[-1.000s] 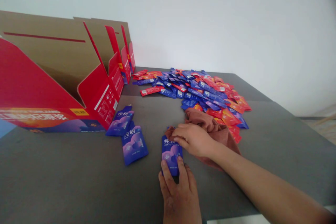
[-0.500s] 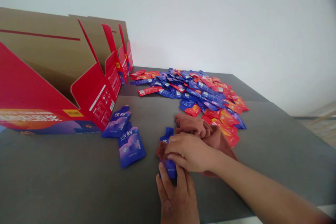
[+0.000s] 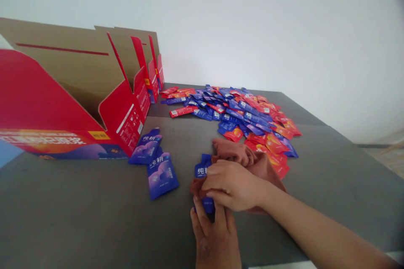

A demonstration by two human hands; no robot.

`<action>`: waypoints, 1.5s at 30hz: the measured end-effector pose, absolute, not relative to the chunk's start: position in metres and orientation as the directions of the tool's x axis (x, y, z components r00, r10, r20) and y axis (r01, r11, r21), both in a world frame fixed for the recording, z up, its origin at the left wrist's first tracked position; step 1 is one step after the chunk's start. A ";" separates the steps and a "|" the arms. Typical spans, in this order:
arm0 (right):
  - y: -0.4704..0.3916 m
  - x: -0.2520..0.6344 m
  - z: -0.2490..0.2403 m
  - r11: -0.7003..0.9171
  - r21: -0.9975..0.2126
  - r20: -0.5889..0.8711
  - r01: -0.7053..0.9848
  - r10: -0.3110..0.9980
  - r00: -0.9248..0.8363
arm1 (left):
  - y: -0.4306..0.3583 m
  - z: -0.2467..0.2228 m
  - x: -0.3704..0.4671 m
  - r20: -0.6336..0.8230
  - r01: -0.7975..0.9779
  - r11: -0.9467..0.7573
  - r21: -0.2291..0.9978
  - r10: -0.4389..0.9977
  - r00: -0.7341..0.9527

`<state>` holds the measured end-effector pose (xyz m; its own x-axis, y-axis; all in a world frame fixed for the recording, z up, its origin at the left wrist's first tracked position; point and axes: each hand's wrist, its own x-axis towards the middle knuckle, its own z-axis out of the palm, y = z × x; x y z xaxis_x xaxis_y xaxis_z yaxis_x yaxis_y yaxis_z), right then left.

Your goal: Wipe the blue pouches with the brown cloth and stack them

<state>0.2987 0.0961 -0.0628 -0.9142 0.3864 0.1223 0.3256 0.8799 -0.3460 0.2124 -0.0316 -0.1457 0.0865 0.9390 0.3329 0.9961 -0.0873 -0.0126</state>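
Note:
A blue pouch (image 3: 201, 170) lies flat on the grey table before me, partly covered by my hands and the cloth. My left hand (image 3: 216, 235) rests at its lower end, fingers stretched out and spread on it. Closed on a reddish-brown cloth (image 3: 235, 151), my right hand (image 3: 232, 185) presses a bunched corner of it against the pouch's middle. The rest of the cloth lies crumpled behind and right of that hand. To the left, two more blue pouches, a nearer one (image 3: 162, 176) and a farther one (image 3: 145, 148), overlap slightly.
Several open red cardboard boxes (image 3: 124, 124) stand in a row along the table's left side, flaps raised. A heap of blue and red pouches (image 3: 233, 109) spreads over the table's far middle. Behind the grey table (image 3: 94, 214) rises a white wall (image 3: 252, 25).
My right hand with the cloth has slid slightly down the pouch, baring more of its white lettering. The whole view has shifted a little, so the boxes appear farther right.

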 end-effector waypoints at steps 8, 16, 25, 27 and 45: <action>0.111 0.301 -0.072 0.817 -0.358 0.071 0.452 0.506 -0.859 | -0.032 -0.148 0.210 0.340 0.994 -0.100 -0.049 0.934 0.111; 0.127 0.311 -0.078 0.748 -0.288 0.128 0.597 0.648 -0.750 | -0.031 -0.145 0.210 0.346 0.995 -0.095 -0.037 0.933 0.101; 0.097 0.294 -0.070 0.857 -0.370 0.077 0.358 0.413 -0.908 | -0.032 -0.146 0.211 0.320 0.995 -0.097 -0.032 0.942 0.102; 0.100 0.295 -0.072 0.831 -0.363 0.062 0.423 0.474 -0.878 | -0.032 -0.146 0.210 0.333 0.993 -0.105 -0.050 0.936 0.116; 0.096 0.294 -0.071 0.851 -0.393 0.109 0.348 0.419 -0.901 | -0.031 -0.141 0.214 0.306 0.997 -0.080 0.018 0.950 0.071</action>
